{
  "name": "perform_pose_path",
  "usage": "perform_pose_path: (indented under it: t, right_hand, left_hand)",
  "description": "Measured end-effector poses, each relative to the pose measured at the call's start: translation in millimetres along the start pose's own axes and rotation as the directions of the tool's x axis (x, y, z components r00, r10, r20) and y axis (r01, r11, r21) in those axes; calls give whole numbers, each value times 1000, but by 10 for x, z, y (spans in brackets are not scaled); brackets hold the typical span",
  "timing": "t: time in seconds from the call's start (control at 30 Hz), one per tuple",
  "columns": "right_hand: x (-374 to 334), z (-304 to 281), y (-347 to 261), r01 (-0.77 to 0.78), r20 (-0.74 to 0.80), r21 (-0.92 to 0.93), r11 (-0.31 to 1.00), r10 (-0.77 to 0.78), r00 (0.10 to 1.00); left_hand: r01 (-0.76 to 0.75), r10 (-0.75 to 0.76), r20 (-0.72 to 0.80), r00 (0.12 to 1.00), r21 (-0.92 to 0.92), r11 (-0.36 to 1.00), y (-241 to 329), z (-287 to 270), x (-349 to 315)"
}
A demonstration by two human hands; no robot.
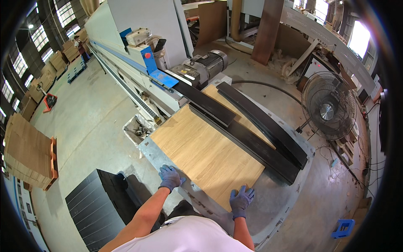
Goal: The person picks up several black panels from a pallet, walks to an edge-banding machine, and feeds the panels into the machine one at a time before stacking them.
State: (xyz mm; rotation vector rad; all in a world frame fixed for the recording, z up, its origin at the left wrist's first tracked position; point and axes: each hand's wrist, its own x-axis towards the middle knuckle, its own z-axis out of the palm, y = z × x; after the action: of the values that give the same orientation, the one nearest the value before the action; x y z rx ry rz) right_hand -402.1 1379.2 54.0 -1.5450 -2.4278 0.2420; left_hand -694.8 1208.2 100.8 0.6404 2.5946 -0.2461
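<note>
A wood-grain board (205, 151) lies flat on a grey metal table (279, 200) in front of me. My left hand (170, 177), in a blue-grey glove, rests at the board's near left edge with its fingers spread. At the near right corner my right hand (241, 202), gloved alike, has its fingers apart and touches the board's edge. Neither hand holds anything. Long black strips (262, 150) lie over the board's far side, and another black strip (205, 103) runs from the machine's end. A further stack of black strips (268, 122) sits beyond them.
The long machine (121, 54) with a blue plate (163, 78) and a motor (205, 63) stands ahead. A fan (328, 106) stands at the right. Stacked dark panels (98, 208) are left of me. A bin (136, 128) sits under the machine's end. Pallet stacks (27, 151) line the far left.
</note>
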Motion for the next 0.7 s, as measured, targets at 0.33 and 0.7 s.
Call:
perform_pose_path:
  t: [0.33, 0.7]
  right_hand:
    - [8, -8, -6, -35, 43, 15, 999, 34, 998]
    - [-4, 14, 9, -18, 8, 17, 1000, 18, 1000]
  left_hand:
    - [5, -5, -51, 999, -6, 1000, 0, 59, 26]
    - [-7, 7, -73, 997, 5, 1000, -15, 73, 11]
